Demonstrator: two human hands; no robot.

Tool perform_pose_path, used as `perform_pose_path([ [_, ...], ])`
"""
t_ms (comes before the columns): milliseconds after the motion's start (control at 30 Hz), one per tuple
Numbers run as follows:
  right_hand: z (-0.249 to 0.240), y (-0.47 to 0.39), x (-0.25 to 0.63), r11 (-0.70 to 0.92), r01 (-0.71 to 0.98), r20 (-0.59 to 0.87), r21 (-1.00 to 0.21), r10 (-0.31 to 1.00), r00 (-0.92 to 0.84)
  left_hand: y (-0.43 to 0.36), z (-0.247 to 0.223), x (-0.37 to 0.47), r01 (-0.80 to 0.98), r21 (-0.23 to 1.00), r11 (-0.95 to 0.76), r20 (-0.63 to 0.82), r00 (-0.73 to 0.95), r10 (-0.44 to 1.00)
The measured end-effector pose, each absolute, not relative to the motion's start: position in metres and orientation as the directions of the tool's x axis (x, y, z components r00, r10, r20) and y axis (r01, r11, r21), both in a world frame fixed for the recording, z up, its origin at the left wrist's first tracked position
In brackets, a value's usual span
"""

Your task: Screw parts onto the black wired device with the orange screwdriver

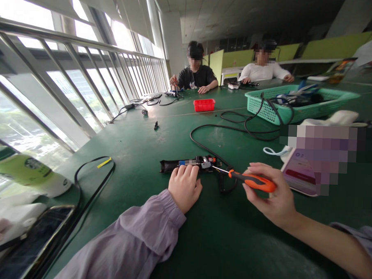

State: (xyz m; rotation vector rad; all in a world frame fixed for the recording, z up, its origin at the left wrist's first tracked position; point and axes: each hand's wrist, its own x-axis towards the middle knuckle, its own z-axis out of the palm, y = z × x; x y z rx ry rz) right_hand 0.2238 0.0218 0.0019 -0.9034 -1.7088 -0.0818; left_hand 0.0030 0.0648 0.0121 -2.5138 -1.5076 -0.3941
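Observation:
On the green table lies a black corded device, its housing opened so that a clear-and-blue part, wires and an orange-red piece show. My left hand rests on its near side, with the fingers curled over it and hiding part of its middle. In my right hand is an orange-and-black screwdriver, gripped by the handle between thumb and fingers. Its thin metal shaft points left, and the tip reaches the device's inner parts near the grey piece. Whether the tip sits in a screw I cannot tell.
A black cable curves back toward a green basket of tools and cords. A red tray stands farther off. A propped phone is at right; a bottle, strap and phone lie left. Several people sit beyond.

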Motion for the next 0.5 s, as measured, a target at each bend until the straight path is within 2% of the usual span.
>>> perform_pose_path([
  [200, 0.0031, 0.0215, 0.2227, 0.733, 0.621, 0.859, -0.278, 0.479, -0.181, 0.0647, 0.0134, 0.003, 0.879, -0.024, -0.477, 0.318, 0.459, 0.83],
  [367, 0.0013, 0.0198, 0.223, 0.7, 0.596, 0.842, -0.393, 0.534, -0.072, 0.0648, 0.0123, 0.0031, 0.881, -0.022, -0.472, 0.319, 0.454, 0.832],
  [500, 0.0009, 0.0184, 0.2231, 0.661, 0.602, 0.781, -0.448, 0.618, -0.097, 0.0649, 0.011, 0.0028, 0.878, -0.024, -0.479, 0.325, 0.46, 0.827],
])
